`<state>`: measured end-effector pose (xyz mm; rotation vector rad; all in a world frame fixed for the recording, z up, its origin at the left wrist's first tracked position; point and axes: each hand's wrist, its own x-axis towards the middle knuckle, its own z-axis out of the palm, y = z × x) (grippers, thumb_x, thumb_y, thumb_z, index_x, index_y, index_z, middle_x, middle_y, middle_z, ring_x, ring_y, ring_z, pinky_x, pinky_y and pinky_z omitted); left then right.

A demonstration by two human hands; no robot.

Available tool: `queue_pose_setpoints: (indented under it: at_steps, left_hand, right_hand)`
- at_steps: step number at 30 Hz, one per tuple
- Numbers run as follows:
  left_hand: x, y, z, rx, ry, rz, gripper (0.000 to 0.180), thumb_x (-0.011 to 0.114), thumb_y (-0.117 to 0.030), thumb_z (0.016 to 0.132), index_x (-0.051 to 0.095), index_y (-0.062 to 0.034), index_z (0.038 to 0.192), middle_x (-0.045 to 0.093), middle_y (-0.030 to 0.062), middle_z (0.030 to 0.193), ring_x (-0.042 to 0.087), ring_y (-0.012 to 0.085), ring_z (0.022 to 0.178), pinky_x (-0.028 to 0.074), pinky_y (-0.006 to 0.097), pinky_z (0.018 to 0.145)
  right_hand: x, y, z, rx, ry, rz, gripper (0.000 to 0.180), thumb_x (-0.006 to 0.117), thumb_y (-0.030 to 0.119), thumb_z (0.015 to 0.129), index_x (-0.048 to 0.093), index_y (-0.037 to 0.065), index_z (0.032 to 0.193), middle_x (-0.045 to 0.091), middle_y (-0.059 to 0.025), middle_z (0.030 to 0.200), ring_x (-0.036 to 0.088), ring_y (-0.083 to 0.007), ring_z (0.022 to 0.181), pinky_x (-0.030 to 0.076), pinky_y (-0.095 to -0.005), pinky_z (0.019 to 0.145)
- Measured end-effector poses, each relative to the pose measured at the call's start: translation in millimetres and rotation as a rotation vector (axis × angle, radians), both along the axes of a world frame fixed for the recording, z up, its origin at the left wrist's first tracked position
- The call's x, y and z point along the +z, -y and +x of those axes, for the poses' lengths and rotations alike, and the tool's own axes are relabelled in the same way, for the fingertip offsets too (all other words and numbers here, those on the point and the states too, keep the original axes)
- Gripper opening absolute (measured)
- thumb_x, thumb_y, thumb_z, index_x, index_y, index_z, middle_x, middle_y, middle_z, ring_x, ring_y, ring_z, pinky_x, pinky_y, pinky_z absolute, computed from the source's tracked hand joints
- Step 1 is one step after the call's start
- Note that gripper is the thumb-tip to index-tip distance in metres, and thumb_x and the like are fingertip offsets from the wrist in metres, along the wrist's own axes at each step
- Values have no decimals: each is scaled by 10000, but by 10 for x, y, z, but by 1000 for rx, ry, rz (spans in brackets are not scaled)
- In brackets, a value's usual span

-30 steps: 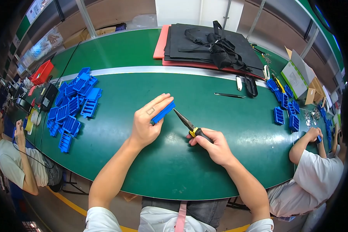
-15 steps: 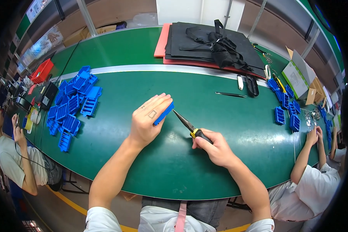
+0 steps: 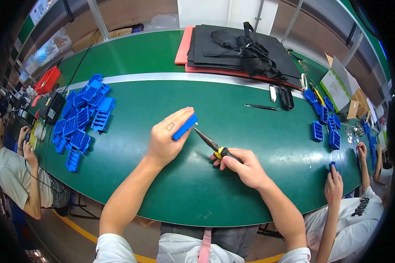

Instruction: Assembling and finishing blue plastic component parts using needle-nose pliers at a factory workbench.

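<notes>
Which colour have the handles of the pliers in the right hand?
Yellow and black, on the pliers in the right hand; the head view shows it.

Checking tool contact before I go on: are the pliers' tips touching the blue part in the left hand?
No, the tips of the pliers in the right hand sit just clear of the blue part held by the left hand.
</notes>
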<state>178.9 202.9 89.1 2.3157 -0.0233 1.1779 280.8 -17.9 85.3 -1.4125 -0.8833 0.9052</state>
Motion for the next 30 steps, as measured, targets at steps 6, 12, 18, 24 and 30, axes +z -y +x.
queue_pose_setpoints:
  at_steps: [6,12,18,24,30]
  left_hand:
    - [-57,42,5,-10,-10,-50,397,680,101,725,660,6,1110,679,170,1124,678,291,1007,543,330,855]
    - [-71,68,11,-10,-15,-97,379,697,77,735,665,-4,1104,682,165,1117,681,289,986,543,329,842]
    - [-75,88,10,-7,-20,-129,348,703,55,751,669,-2,1093,687,161,1106,683,287,980,541,331,840]
    - [-64,110,26,8,-2,-132,339,702,50,757,669,-2,1090,690,161,1098,685,289,975,540,331,840]
    - [-78,132,15,33,-14,-205,322,699,44,763,674,3,1082,698,158,1082,693,269,961,540,316,831]
  right_hand:
    - [-19,-12,-3,27,56,6,263,555,170,954,666,-48,1051,658,-56,864,598,-117,841,479,-283,808]
    - [-28,-12,-16,11,77,12,260,563,170,952,664,-51,1044,659,-56,860,602,-116,835,479,-277,802]
    - [-11,-15,-22,13,63,-21,234,571,166,945,665,-48,957,661,-65,894,607,-125,853,477,-282,821]
    - [-34,-20,-29,31,226,14,255,552,186,946,605,-12,796,551,-58,821,521,-141,766,422,-290,716]
    - [-49,-54,-65,48,193,15,287,525,206,960,586,-3,772,487,-52,788,474,-143,736,392,-288,692]
